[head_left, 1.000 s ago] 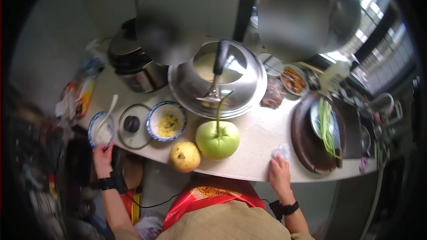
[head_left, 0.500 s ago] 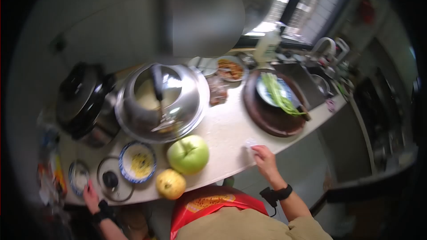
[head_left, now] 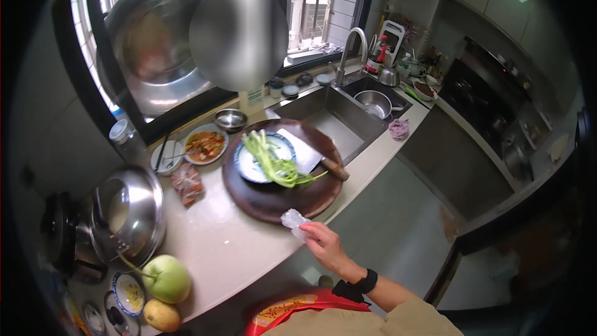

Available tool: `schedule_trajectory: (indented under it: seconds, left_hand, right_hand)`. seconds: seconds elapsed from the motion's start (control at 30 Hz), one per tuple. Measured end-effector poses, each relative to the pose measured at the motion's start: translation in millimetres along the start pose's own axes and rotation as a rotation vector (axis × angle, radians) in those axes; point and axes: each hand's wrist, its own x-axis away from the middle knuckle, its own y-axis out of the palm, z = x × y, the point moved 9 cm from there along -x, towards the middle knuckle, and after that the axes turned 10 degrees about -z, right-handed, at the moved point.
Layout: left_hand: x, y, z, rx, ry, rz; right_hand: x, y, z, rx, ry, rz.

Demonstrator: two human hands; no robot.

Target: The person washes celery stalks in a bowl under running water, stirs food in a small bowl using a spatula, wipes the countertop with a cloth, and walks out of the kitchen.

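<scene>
My right hand (head_left: 324, 246) is closed on a crumpled piece of clear plastic (head_left: 295, 222), above the counter's front edge. Just beyond it lies a round dark wooden chopping board (head_left: 245, 202). On the board, a blue-rimmed plate (head_left: 248, 171) carries green vegetable stalks (head_left: 273, 163). A cleaver (head_left: 334, 168) with a wooden handle rests beside them, its blade partly behind the plate. My left hand is out of view.
At the left are a green gourd-like fruit (head_left: 166, 279), a yellow fruit (head_left: 161, 315) and a big steel bowl (head_left: 147, 227). Behind the board, a dish of reddish food (head_left: 206, 144) stands near a bagged brown item (head_left: 187, 183). A sink (head_left: 329, 114) lies beyond.
The view has swung to the right, showing more of the sink and stove. My left hand has left the view. My right hand, still gripping the plastic, is now nearer the chopping board.
</scene>
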Motion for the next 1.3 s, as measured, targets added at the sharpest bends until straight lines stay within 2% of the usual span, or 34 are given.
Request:
schedule_trajectory:
  seconds: [0.07,0.13,0.2,0.3,0.33,0.37,0.4,0.43,0.47,0.5,0.53,0.57,0.63,0.67,0.7,0.77,0.9,0.97,1.0,1.07,1.1,1.17,1.2,1.27,1.3]
  left_hand:
    - [41,148,77,0.046,0.088,-0.067]
    - [18,180,14,0.318,-0.192,-0.077]
    - [41,300,25,0.297,-0.317,-0.087]
    - [84,472,54,0.316,-0.496,-0.263]
    - [89,526,67,0.408,-0.468,-0.41]
    - [95,577,94,0.471,-0.462,-0.451]
    - [88,624,111,0.594,-0.363,-0.524]
    - [77,671,141,0.583,-0.203,-0.665]
    - [63,707,160,0.471,-0.182,-0.624]
    - [39,748,164,0.432,-0.013,-0.618]
    - [40,784,187,0.613,0.005,-0.6]
    - [49,808,204,0.569,-0.035,-0.544]
    - [46,901,167,0.368,0.091,-0.404]
    - [88,905,186,0.299,0.25,-0.318]
    - [122,935,172,0.165,0.165,-0.453]
    - [192,1012,116,0.149,0.1,-0.795]
    - [300,1083,57,-0.177,0.092,-1.151]
    - [324,1099,48,-0.24,0.233,-1.122]
    - [338,1108,35,-0.247,0.226,-1.132]
    - [366,1125,2,-0.469,0.293,-1.263]
    - [371,1128,-4,-0.49,0.284,-1.255]
    - [388,1123,15,-0.53,0.61,-1.237]
    - [386,1119,11,-0.569,0.576,-1.203]
    - [399,1111,17,-0.615,0.744,-1.21]
    - [392,1097,19,-0.492,0.683,-1.133]
  right_hand:
    - [2,-52,37,-0.072,0.081,0.043]
    - [1,-106,66,-0.071,0.093,0.073]
    - [10,-153,89,-0.071,0.119,0.111]
    - [13,-225,122,-0.028,0.173,0.233]
    - [13,-242,133,0.018,0.142,0.242]
    - [12,-259,149,0.013,0.156,0.258]
    - [9,-273,164,-0.003,0.173,0.258]
    - [4,-288,175,0.022,0.202,0.247]
    - [-2,-300,193,-0.022,0.184,0.25]
    - [-8,-311,207,-0.066,0.217,0.248]
    - [-15,-321,222,-0.099,0.256,0.255]
    - [-22,-329,242,-0.103,0.253,0.216]
    - [-32,-344,273,-0.106,0.224,0.186]
    - [-39,-355,291,-0.078,0.258,0.199]
    - [-46,-366,305,-0.043,0.291,0.216]
    - [-57,-388,323,-0.023,0.282,0.231]
    - [-64,-452,331,0.051,0.31,0.307]
    - [-62,-472,342,0.035,0.388,0.321]
    - [-57,-478,350,0.005,0.42,0.323]
    - [-52,-487,367,-0.019,0.458,0.316]
    - [-55,-489,377,-0.035,0.482,0.303]
    - [-71,-489,395,-0.085,0.445,0.258]
    - [-82,-487,402,-0.119,0.405,0.223]
    - [-105,-482,418,-0.168,0.386,0.137]
    - [-116,-476,424,-0.202,0.366,0.135]
